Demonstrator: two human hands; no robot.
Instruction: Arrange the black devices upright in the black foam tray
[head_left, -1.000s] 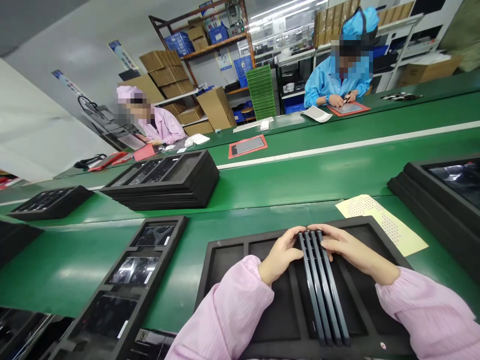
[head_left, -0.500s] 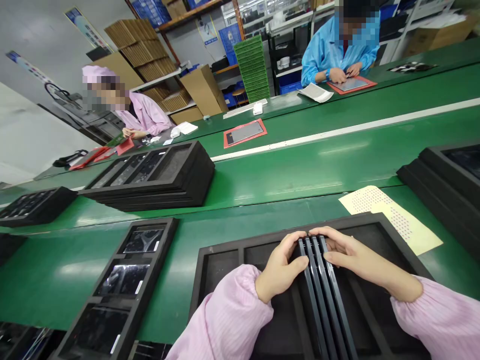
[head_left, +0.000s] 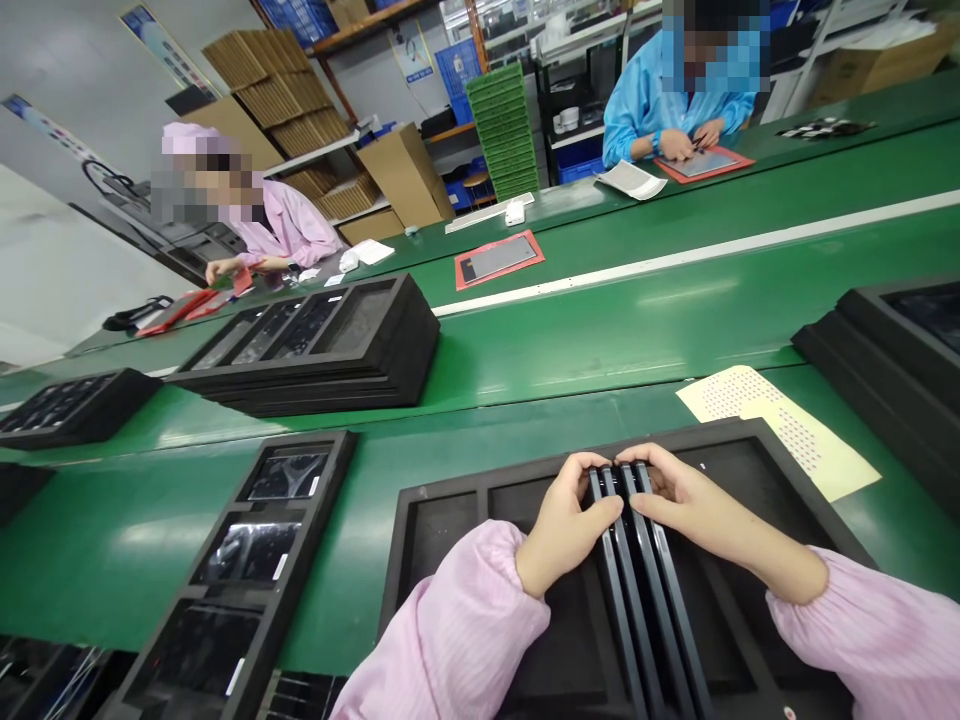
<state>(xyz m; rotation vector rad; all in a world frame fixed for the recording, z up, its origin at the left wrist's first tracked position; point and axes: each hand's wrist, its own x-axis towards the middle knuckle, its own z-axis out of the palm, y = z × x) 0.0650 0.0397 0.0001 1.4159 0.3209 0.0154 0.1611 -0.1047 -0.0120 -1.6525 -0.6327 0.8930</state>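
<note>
Four slim dark devices (head_left: 676, 600) are being held edgewise over a black foam tray (head_left: 562, 640), far ends near its far edge, one pair being gripped by the left hand (head_left: 568, 527), the other by the right hand (head_left: 686, 500).

Loose pale-pink sleeves (head_left: 450, 625), finely striped, with gathered cuffs (head_left: 532, 575).
</note>
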